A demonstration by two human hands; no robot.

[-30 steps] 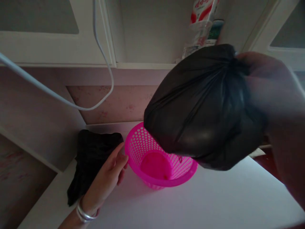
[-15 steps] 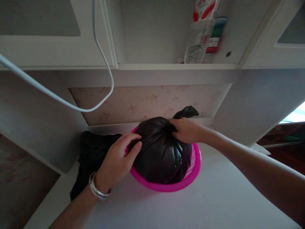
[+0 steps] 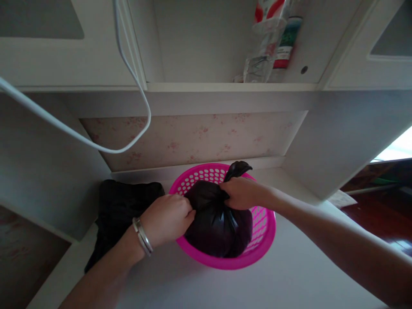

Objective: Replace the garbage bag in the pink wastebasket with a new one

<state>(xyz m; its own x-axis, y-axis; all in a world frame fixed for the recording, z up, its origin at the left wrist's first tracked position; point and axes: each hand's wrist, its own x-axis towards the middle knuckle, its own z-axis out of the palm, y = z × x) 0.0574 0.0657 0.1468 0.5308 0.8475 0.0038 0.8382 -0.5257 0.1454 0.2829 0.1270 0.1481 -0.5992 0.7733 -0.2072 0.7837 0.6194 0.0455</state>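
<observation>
Left hand: the left hand [image 3: 167, 219], a silver bangle [image 3: 142, 236] on its wrist, is closed on the left side of the black bag [image 3: 217, 223], pinching the plastic.
Right hand: the right hand [image 3: 242, 193] is clenched round the bag's gathered neck, whose tail sticks up behind the knuckles.
Bag: it sits inside the pink basket [image 3: 260, 253], on the white desk [image 3: 289, 279].
Progress: the bag is already in the basket with its neck bunched; both hands grip it, so it is not let go.
Beside: a dark cloth [image 3: 120, 210] lies left of the basket; a white cable [image 3: 96, 146] hangs above.
Writing: bottles [image 3: 273, 43] on the shelf bear red and green labels, unreadable.
</observation>
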